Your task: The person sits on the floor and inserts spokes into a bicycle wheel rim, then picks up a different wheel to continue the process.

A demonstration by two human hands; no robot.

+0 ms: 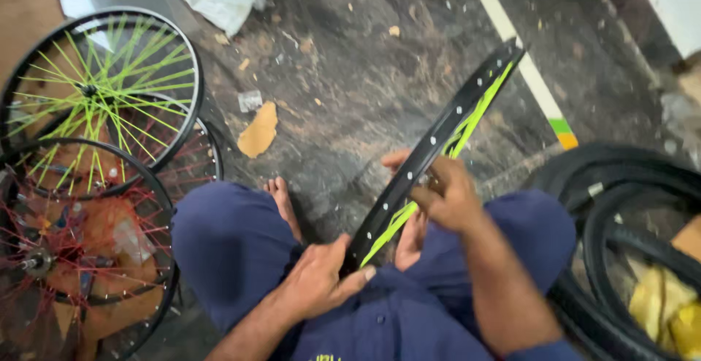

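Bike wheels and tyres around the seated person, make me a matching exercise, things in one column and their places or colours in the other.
Things:
1. wheel with green spokes
2. wheel with red spokes
3. rim
4. tyres

Places:
A. far right, on the floor
B. held between left hand and right hand
C. bottom left
D. top left

Pairs: 1-D, 2-C, 3-B, 4-A

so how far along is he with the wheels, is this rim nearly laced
Done: a green-spoked wheel and a red-spoked wheel lie finished on the floor. In hand: the left hand steadies a black rim while the right hand works at its green spokes. How many spokes remain cannot be told. Tyres lie unfitted.
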